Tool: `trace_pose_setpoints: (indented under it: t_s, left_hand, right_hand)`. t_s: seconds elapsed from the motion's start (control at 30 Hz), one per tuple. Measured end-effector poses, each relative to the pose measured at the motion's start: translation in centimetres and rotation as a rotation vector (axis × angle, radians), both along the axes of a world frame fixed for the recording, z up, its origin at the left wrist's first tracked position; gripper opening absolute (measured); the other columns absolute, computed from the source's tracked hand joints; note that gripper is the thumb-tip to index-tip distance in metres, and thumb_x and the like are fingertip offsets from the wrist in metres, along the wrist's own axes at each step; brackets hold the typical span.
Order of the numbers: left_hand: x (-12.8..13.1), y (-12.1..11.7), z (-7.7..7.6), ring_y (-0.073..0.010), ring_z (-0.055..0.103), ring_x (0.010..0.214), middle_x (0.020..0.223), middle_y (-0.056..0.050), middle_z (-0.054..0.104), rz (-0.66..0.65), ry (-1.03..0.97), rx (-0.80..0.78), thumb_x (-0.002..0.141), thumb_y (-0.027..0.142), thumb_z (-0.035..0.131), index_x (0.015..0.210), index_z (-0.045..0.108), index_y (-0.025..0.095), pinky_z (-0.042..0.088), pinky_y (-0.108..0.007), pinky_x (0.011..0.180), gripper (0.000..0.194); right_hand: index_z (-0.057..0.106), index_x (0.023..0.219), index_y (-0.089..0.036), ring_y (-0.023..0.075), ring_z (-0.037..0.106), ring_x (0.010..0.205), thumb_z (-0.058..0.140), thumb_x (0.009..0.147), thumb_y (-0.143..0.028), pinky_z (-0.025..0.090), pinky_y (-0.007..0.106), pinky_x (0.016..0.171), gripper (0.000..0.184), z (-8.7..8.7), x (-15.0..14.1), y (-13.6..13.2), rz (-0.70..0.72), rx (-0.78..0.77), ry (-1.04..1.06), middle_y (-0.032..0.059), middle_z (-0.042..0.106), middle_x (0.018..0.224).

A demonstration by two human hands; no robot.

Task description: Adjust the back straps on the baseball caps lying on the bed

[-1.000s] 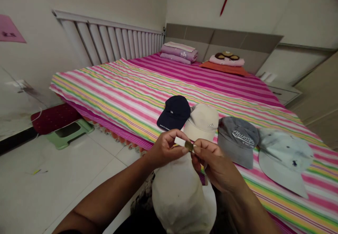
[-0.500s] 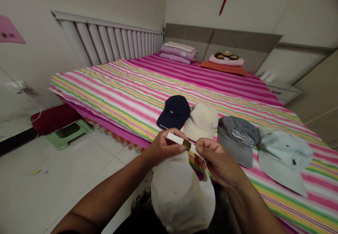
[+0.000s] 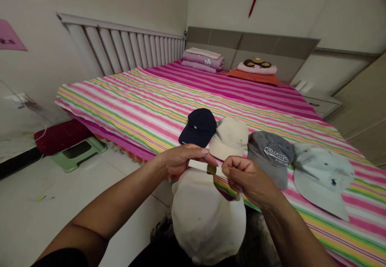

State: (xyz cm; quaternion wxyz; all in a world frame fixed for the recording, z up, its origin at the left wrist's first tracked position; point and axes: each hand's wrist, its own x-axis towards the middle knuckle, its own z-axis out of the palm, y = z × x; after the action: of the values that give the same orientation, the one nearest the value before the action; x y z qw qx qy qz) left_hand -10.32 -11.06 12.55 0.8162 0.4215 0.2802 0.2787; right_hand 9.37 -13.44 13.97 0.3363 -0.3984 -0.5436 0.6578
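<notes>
A cream baseball cap (image 3: 208, 218) is in front of me with its back opening turned up. Its white adjustment strap (image 3: 197, 165) runs across the opening through a brass-coloured buckle (image 3: 211, 169). My right hand (image 3: 245, 178) pinches the strap between thumb and forefinger, just right of the buckle. My left hand (image 3: 183, 158) is closed behind the strap's free end, its thumb stretched above it; part of its grip is hidden. Just beyond my hands lie a navy cap (image 3: 199, 126) and a beige cap (image 3: 230, 136).
A grey cap (image 3: 273, 158) and a pale mint cap (image 3: 324, 178) continue the row on the striped bedsheet (image 3: 120, 102). Folded bedding (image 3: 202, 60) sits near the headboard (image 3: 259, 44). A green stool (image 3: 80, 152) stands on the floor at left.
My left thumb has lifted off the strap by the buckle and that hand has shifted up and left. More strap shows left of the buckle than a second ago. My right hand keeps its pinch.
</notes>
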Motion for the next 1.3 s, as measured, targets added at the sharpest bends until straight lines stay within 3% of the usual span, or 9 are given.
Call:
trace_pose_setpoints:
  t_s: [0.17, 0.43, 0.57, 0.7, 0.87, 0.97, 1.1, 1.2, 1.3]
  left_hand:
    - [0.5, 0.2, 0.0, -0.0094, 0.058, 0.048, 0.059, -0.003, 0.066, -0.065, 0.023, -0.07, 0.061, 0.027, 0.074, 0.068, 0.069, 0.011, 0.045, -0.018, 0.047, 0.018]
    - [-0.2, 0.3, 0.6, -0.0092, 0.057, 0.046, 0.059, -0.003, 0.066, -0.113, 0.154, -0.022, 0.063, 0.023, 0.072, 0.067, 0.069, 0.013, 0.043, -0.017, 0.043, 0.012]
    - [-0.1, 0.2, 0.5, -0.0091, 0.057, 0.047, 0.058, -0.002, 0.065, -0.078, 0.12, -0.046, 0.057, 0.022, 0.075, 0.065, 0.068, 0.012, 0.043, -0.017, 0.044, 0.015]
    - [-0.3, 0.2, 0.2, -0.0083, 0.054, 0.045, 0.053, -0.001, 0.062, -0.013, 0.059, -0.049, 0.056, 0.021, 0.075, 0.064, 0.067, 0.012, 0.042, -0.018, 0.044, 0.015]
    - [-1.2, 0.5, -0.3, -0.0074, 0.053, 0.043, 0.052, -0.001, 0.061, 0.041, 0.019, -0.014, 0.059, 0.021, 0.074, 0.065, 0.065, 0.009, 0.042, -0.018, 0.046, 0.016]
    - [-2.0, 1.0, -1.9, -0.0118, 0.06, 0.056, 0.064, -0.006, 0.066, 0.072, -0.066, 0.025, 0.065, 0.028, 0.07, 0.076, 0.067, 0.008, 0.047, -0.021, 0.057, 0.023]
    - [-3.7, 1.3, -5.3, -0.025, 0.061, 0.094, 0.103, -0.017, 0.065, 0.009, -0.26, 0.011, 0.07, 0.042, 0.063, 0.108, 0.061, 0.006, 0.045, -0.035, 0.083, 0.052]
    - [-5.2, 0.5, -8.0, -0.0259, 0.058, 0.101, 0.109, -0.017, 0.062, 0.075, -0.323, -0.036, 0.068, 0.043, 0.065, 0.112, 0.058, 0.006, 0.041, -0.035, 0.089, 0.057]
    - [-6.3, -1.5, -10.7, -0.0249, 0.06, 0.097, 0.104, -0.015, 0.065, 0.211, -0.359, -0.03, 0.063, 0.044, 0.07, 0.105, 0.063, 0.008, 0.042, -0.032, 0.088, 0.056]
  right_hand:
    - [0.054, 0.057, -0.015, 0.0039, 0.029, 0.038, 0.067, 0.063, -0.034, 0.019, 0.019, 0.037, 0.024, 0.5, -0.1, 0.1, 0.001, 0.02, -0.061, -0.0068, 0.04, 0.043]
    - [0.055, 0.059, -0.015, 0.0037, 0.032, 0.037, 0.067, 0.065, -0.04, 0.022, 0.019, 0.039, 0.029, 0.7, 0.5, 0.3, 0.023, -0.025, -0.054, -0.0063, 0.042, 0.045]
    - [0.061, 0.068, -0.013, 0.0063, 0.041, 0.04, 0.063, 0.069, -0.05, 0.03, 0.02, 0.042, 0.036, 0.4, 0.8, 0.6, 0.095, -0.094, 0.011, -0.0011, 0.054, 0.052]
    - [0.063, 0.076, -0.013, 0.011, 0.052, 0.05, 0.065, 0.065, -0.056, 0.036, 0.022, 0.049, 0.044, -0.9, 1.9, 1.0, 0.094, -0.116, 0.03, 0.0026, 0.061, 0.058]
    - [0.063, 0.076, -0.012, 0.0115, 0.052, 0.056, 0.068, 0.065, -0.051, 0.038, 0.022, 0.053, 0.041, -3.9, 3.6, 1.1, 0.14, -0.184, 0.065, 0.0037, 0.062, 0.064]
    - [0.059, 0.069, -0.014, 0.0105, 0.052, 0.054, 0.074, 0.064, -0.039, 0.04, 0.022, 0.054, 0.029, -5.6, 3.6, 1.1, 0.062, -0.239, 0.207, 0.0001, 0.059, 0.06]
    - [0.058, 0.069, -0.016, 0.0096, 0.053, 0.053, 0.073, 0.065, -0.037, 0.042, 0.02, 0.056, 0.026, -7.1, 2.5, 1.1, -0.056, -0.294, 0.416, -0.0023, 0.059, 0.058]
    - [0.064, 0.078, -0.015, 0.0138, 0.059, 0.064, 0.067, 0.066, -0.052, 0.046, 0.024, 0.066, 0.039, -7.8, 2.0, 0.9, 0.022, -0.35, 0.472, 0.0029, 0.065, 0.069]
    - [0.067, 0.087, -0.015, 0.0201, 0.062, 0.079, 0.071, 0.061, -0.052, 0.045, 0.031, 0.078, 0.045, -8.4, 2.0, 0.5, 0.115, -0.345, 0.465, 0.0072, 0.069, 0.082]
